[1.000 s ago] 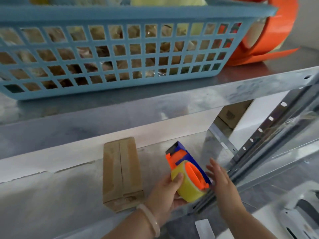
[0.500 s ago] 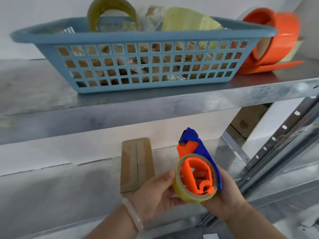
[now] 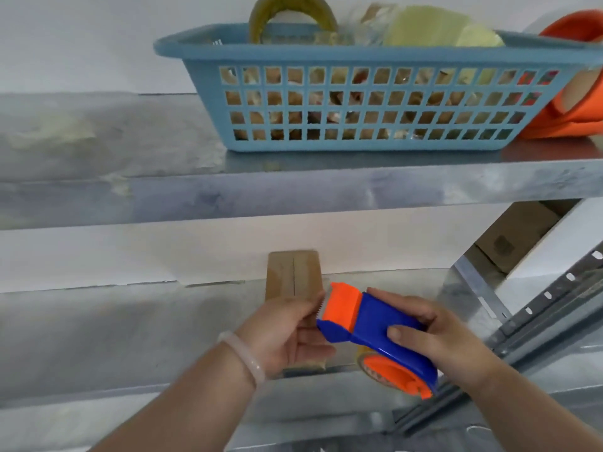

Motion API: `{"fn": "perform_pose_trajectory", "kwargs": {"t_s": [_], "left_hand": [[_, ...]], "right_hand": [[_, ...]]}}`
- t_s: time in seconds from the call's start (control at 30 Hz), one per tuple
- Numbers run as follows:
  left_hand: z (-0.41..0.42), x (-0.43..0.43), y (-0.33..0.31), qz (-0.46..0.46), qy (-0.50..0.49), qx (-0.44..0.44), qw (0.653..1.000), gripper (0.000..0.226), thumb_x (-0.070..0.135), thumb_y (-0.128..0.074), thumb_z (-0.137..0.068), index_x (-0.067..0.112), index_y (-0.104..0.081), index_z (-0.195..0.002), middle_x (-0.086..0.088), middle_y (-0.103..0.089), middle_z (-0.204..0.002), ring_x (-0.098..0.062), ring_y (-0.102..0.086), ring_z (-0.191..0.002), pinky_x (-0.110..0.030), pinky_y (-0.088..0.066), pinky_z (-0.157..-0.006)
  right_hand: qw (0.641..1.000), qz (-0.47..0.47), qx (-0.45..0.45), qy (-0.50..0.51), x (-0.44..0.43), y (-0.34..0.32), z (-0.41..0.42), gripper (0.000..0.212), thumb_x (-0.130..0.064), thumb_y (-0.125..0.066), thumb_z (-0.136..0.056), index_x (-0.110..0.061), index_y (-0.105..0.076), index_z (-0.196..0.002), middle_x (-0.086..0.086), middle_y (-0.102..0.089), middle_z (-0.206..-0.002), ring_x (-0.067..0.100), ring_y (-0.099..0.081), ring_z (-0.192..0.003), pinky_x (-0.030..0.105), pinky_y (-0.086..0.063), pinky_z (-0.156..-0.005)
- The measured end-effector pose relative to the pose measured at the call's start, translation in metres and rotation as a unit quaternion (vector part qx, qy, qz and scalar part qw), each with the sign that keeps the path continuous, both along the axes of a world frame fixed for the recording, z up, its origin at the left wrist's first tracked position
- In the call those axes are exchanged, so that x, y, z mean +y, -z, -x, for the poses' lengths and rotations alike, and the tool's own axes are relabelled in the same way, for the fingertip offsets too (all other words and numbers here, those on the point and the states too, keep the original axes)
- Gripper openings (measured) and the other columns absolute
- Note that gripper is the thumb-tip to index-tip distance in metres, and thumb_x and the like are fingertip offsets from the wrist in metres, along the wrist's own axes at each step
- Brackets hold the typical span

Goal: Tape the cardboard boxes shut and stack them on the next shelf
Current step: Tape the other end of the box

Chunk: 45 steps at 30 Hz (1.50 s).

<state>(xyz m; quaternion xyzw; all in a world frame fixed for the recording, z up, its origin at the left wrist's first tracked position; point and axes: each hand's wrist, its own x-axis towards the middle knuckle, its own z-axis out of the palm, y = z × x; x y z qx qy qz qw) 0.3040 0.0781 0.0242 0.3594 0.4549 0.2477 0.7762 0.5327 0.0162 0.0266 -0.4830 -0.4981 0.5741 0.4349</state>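
A galvanised steel lower shelf [image 3: 114, 337] runs along a white wall [image 3: 81, 44]. Its mottled grey sheet carries a small brown cardboard box [image 3: 293, 275], flaps closed, lying lengthwise toward the wall. In front of the box, the right hand [image 3: 450, 340] grips a blue-and-orange plastic tape dispenser [image 3: 375, 324], fingers wrapped over its body. The left hand [image 3: 287, 331] lies at the dispenser's serrated orange end, fingers loosely bent; whether it pinches tape cannot be told. The upper shelf [image 3: 98, 141] bears a blue plastic lattice basket [image 3: 326, 145] beside an orange tape roll [image 3: 574, 119]. A perforated metal upright [image 3: 554, 301] stands at right.
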Motion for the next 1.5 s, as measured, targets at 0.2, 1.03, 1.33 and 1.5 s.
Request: {"fn": "perform_pose_trajectory", "kwargs": {"t_s": [0.2,1.03,1.33,1.5], "left_hand": [[0.012,-0.002,0.009,-0.125,-0.046,0.098,0.986,0.019,0.018,-0.060,-0.093,0.010,-0.075,-0.083,-0.019,-0.072,-0.081,-0.024,-0.071,-0.069,-0.035,-0.059,-0.061],[0.073,-0.014,0.084,-0.238,-0.182,0.259,0.918,0.020,0.015,-0.057,-0.096,0.013,-0.066,-0.078,-0.003,-0.066,-0.058,-0.015,-0.058,-0.048,-0.030,-0.057,-0.053],[0.055,-0.024,0.102,-0.134,-0.153,0.234,0.951,0.027,0.034,-0.041,-0.101,0.011,-0.049,-0.090,0.000,-0.052,-0.056,-0.015,-0.055,-0.045,-0.031,-0.054,-0.045],[0.057,-0.024,0.107,-0.202,-0.202,0.230,0.930,0.016,0.024,-0.042,-0.101,0.018,-0.056,-0.096,0.000,-0.056,-0.079,-0.012,-0.060,-0.069,-0.026,-0.054,-0.064]], "right_hand": [[0.994,-0.013,-0.102,-0.039,0.006,-0.008,0.009,0.049,-0.021,-0.079,-0.066,-0.041,-0.072,-0.110,-0.005,-0.072,-0.114,0.016,-0.069,-0.102,0.025,-0.055,-0.080],[0.931,-0.010,-0.341,-0.127,0.034,0.010,-0.033,0.055,-0.031,-0.082,-0.075,-0.068,-0.058,-0.108,-0.030,-0.069,-0.101,-0.004,-0.067,-0.090,0.011,-0.052,-0.071],[0.931,-0.016,-0.343,-0.127,0.041,0.024,-0.031,0.056,-0.031,-0.083,-0.074,-0.067,-0.058,-0.108,-0.030,-0.069,-0.101,-0.003,-0.068,-0.088,0.012,-0.053,-0.069],[0.931,-0.012,-0.342,-0.128,0.039,0.026,-0.035,0.055,-0.035,-0.082,-0.073,-0.066,-0.058,-0.111,-0.029,-0.069,-0.104,-0.003,-0.068,-0.090,0.015,-0.055,-0.071]]}}
